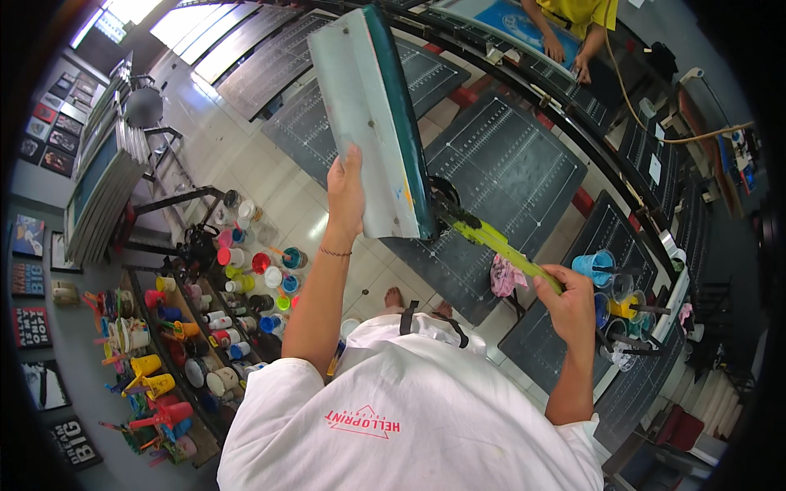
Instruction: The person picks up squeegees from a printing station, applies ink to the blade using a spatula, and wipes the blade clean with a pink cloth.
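Observation:
My left hand (348, 196) is closed around the side of a long screen-printing squeegee (360, 106), its thumb lying on the pale grey holder. The squeegee is held up in front of me, and its long dark teal edge faces right. My right hand (566, 303) grips the end of a lime-green ink spatula (499, 243). Dark smears cover the spatula's far end, which meets or overlaps the squeegee's lower right corner; whether they touch I cannot tell. Behind that corner is a dark round part, mostly hidden.
Black gridded printing pallets (508, 164) spread ahead and right. Ink cups (594, 263) and a pink cloth (508, 277) are near my right hand. Ink pots (272, 277) crowd the floor and shelves at left, beside stacked screens (102, 196). A co-worker in yellow (577, 15) leans over the far right.

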Demonstrator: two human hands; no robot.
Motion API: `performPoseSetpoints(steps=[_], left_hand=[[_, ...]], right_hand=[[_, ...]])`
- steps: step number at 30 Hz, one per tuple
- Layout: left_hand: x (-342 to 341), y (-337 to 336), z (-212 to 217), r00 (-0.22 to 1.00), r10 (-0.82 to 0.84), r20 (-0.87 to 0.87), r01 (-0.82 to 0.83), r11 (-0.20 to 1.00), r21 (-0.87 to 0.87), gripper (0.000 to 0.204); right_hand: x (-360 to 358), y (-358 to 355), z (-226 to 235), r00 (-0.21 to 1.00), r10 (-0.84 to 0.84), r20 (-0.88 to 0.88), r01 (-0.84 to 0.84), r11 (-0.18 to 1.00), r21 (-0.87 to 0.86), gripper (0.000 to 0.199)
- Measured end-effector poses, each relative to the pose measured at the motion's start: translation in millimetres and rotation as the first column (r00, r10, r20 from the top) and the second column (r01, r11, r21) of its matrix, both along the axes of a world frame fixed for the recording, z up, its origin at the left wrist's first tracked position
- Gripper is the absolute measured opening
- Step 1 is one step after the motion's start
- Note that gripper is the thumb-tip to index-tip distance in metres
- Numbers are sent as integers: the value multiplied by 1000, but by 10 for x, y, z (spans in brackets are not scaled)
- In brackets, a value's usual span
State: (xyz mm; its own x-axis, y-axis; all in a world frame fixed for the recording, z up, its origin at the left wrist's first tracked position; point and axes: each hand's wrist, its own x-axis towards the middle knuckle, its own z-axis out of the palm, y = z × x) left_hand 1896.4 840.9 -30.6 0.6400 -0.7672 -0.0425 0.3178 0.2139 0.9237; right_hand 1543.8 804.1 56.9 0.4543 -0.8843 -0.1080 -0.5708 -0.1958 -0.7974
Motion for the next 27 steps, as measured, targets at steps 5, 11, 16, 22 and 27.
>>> performPoseSetpoints(steps=[5,11,16,22,27], left_hand=[[-80,35,37,985,-7,171,-5,998,70,48],[-70,78,20,960,-64,271,31,992,124,47],[-82,117,56,947,-98,307,57,989,140,48],[-68,181,51,912,-122,391,61,984,164,50],[-42,179,-63,917,-159,366,99,979,178,50]], right_hand=[[154,-151,79,998,-36,58,36,999,7,26],[272,-371,195,997,-48,68,52,996,-70,29],[390,-548,315,992,-63,105,77,988,-133,32],[554,-809,533,985,-77,153,99,985,-142,30],[601,-1165,552,966,-90,241,147,962,-229,32]])
